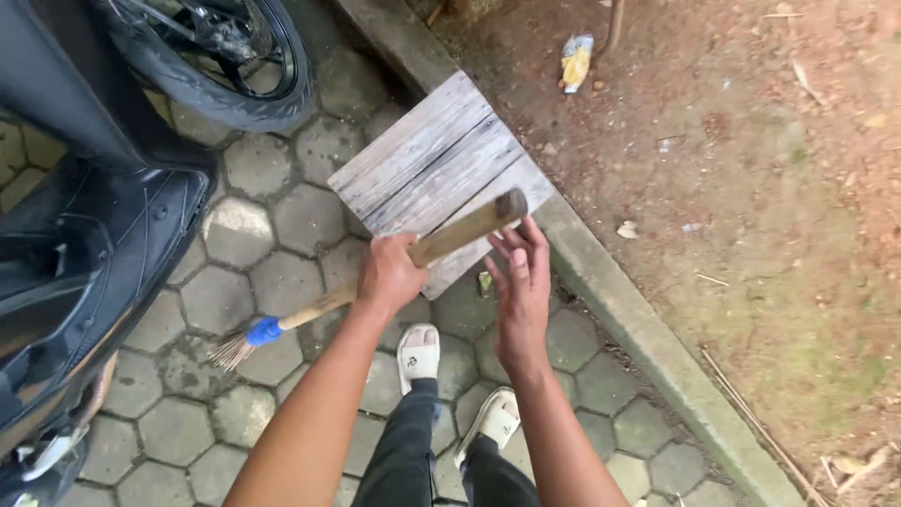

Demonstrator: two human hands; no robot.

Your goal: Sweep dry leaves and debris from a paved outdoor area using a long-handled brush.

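A wooden-handled broom [375,277] lies slantwise across the view, its handle end at 1 o'clock over a grey plank board [427,169] and its bristles, bound in blue, at 8 o'clock above the hexagonal pavers [282,225]. The left hand [389,272] is wrapped tight around the handle. The right hand [521,286], fingers loosely spread and holding nothing, hovers just beside the handle's end. A scooter [84,207] stands at 9 o'clock; a concrete kerb [638,329] runs at 4 o'clock.
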